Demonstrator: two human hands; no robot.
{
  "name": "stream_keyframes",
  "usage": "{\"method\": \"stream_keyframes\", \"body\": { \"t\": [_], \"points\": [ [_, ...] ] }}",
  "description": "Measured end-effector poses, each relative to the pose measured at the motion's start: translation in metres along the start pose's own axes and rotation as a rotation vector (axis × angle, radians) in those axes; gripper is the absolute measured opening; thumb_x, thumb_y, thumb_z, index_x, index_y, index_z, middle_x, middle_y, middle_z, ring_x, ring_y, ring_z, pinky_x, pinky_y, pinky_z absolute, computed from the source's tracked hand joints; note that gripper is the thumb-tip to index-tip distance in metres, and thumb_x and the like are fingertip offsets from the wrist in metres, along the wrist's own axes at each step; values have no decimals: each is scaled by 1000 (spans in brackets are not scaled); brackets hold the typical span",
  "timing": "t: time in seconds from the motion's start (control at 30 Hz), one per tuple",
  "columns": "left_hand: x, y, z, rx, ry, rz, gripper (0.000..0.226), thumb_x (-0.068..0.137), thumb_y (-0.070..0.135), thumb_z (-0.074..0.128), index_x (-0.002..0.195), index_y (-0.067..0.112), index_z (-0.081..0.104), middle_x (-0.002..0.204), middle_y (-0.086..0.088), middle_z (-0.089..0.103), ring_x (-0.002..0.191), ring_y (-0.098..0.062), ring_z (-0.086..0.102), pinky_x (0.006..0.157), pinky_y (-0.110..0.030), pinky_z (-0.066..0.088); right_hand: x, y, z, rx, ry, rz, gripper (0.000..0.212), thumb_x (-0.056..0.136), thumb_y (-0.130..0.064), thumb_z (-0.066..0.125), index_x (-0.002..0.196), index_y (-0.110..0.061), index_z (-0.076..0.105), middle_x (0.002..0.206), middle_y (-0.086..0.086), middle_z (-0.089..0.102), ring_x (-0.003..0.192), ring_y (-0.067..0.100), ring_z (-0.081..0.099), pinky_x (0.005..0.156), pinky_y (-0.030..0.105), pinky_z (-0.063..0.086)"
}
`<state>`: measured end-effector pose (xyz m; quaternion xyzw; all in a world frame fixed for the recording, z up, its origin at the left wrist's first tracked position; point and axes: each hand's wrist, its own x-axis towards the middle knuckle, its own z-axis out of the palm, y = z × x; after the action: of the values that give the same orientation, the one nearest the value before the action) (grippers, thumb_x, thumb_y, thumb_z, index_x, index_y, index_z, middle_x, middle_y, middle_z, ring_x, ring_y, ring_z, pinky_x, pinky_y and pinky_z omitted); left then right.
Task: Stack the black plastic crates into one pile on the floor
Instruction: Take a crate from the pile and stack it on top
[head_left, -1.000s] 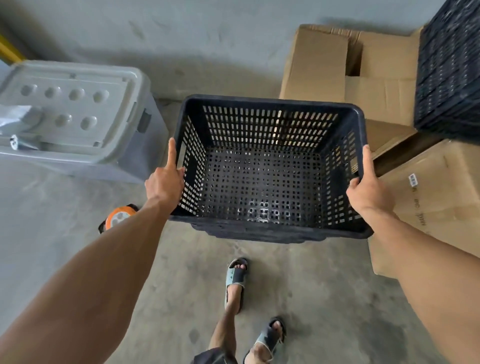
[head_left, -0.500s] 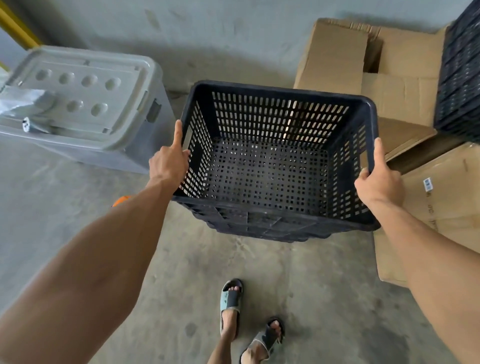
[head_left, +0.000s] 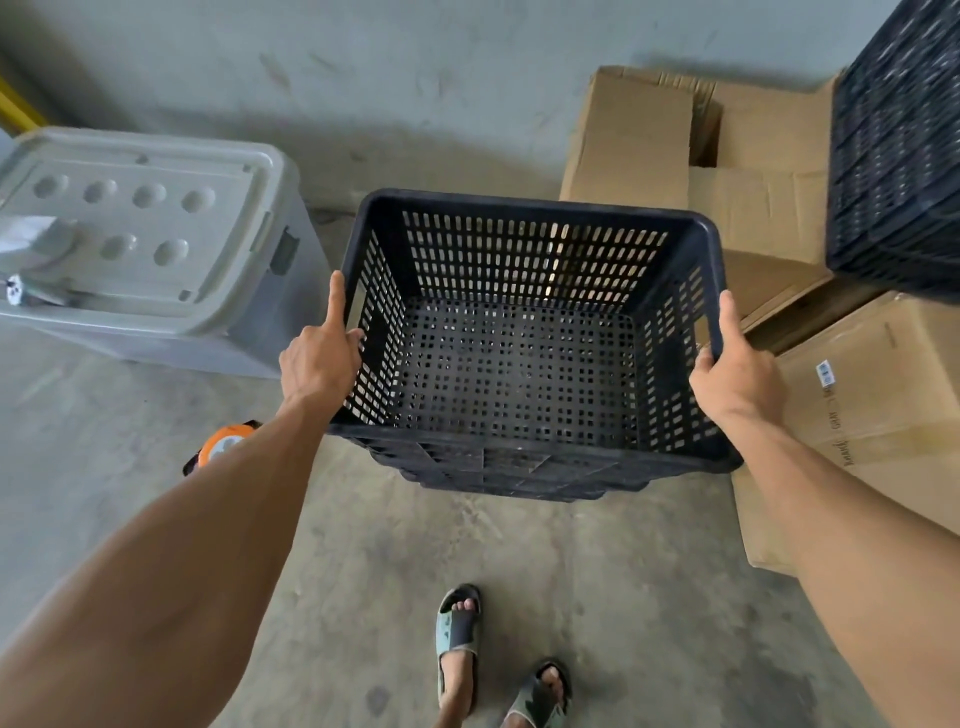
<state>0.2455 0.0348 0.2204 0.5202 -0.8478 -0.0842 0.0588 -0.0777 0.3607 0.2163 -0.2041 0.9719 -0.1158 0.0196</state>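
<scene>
At frame centre, the left hand (head_left: 320, 358) and right hand (head_left: 737, 379) grip the black crate's (head_left: 519, 374) side rims.

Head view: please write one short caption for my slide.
Both hands, left and right, hold an empty black plastic crate above the concrete floor, between a grey storage bin and cardboard boxes.

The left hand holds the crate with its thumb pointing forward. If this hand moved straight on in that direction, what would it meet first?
Probably the grey lidded bin. The left hand grips the black crate at its left rim, with the bin's corner just ahead-left. Depth is unclear, so it might pass beside it to the wall.
</scene>
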Motion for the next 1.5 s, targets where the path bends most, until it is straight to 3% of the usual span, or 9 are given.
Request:
{"method": "stream_keyframes", "body": {
  "t": [0.13,0.27,0.47,0.6,0.77,0.93,1.13,1.23,1.5],
  "points": [
    [1,1,-4,-14,-33,8,74,103,34,45,157,37,-6,58,-5,55,47,-18,49,46,-31,32,-5,-3,-4,-17,-1,-5,71,100,-39,48,156,-42,6,80,14,59,65,26,47,59,33,38],
    [4,8,-17,0,-119,29,84,98,53,43,157,28,-11,123,-25,55,95,-43,61,75,-52,51,-11,-4,-23,-47,-147,-66,73,99,-46,45,158,-32,4,128,24,52,104,39,58,75,43,48],
    [50,25,-37,-29,122,290,83,100,60,26,158,9,-4,164,-20,8,151,-35,10,122,-49,11,18,-19,-54,188,110,-59,70,98,-58,33,157,-26,12,163,12,21,145,34,28,112,52,30],
    [24,7,-6,83,-137,279,84,100,58,27,157,9,-12,163,-17,-16,151,-31,-11,123,-50,3,-16,-3,-11,-46,-78,-175,71,103,-46,30,160,-15,1,166,13,11,148,37,22,116,57,25],
    [57,10,-30,67,68,325,83,101,58,22,156,7,-12,163,-18,-17,151,-28,-17,122,-41,-10,19,-3,-22,2,29,-155,74,102,-56,16,158,-14,-7,166,10,-6,153,24,0,122,48,2],
    [44,4,-7,28,-131,251,82,101,58,21,157,7,-10,165,-14,-12,151,-25,-12,123,-46,-2,-5,-6,-1,-109,-39,-153,75,102,-46,37,158,-13,1,165,17,11,146,38,26,114,57,31],
    [53,12,-24,297,-296,255,89,99,60,23,154,4,-19,161,-22,-21,150,-35,-16,122,-50,-2,-1,-17,-21,-104,-349,10,84,98,-54,37,156,-25,-16,166,11,2,147,36,23,115,55,30],
    [46,29,-43,403,-344,310,89,99,58,28,156,4,-12,163,-26,-8,151,-39,-6,122,-51,3,-14,-27,-49,14,-524,120,74,96,-61,30,157,-36,-2,165,7,8,146,36,25,112,55,29],
    [23,120,-106,205,-397,457,74,89,57,53,148,15,37,142,-14,49,129,-34,49,105,-46,41,-35,-37,-145,108,-447,49,74,93,-65,38,157,-34,17,163,4,20,145,30,31,110,52,35]
  ]
}}
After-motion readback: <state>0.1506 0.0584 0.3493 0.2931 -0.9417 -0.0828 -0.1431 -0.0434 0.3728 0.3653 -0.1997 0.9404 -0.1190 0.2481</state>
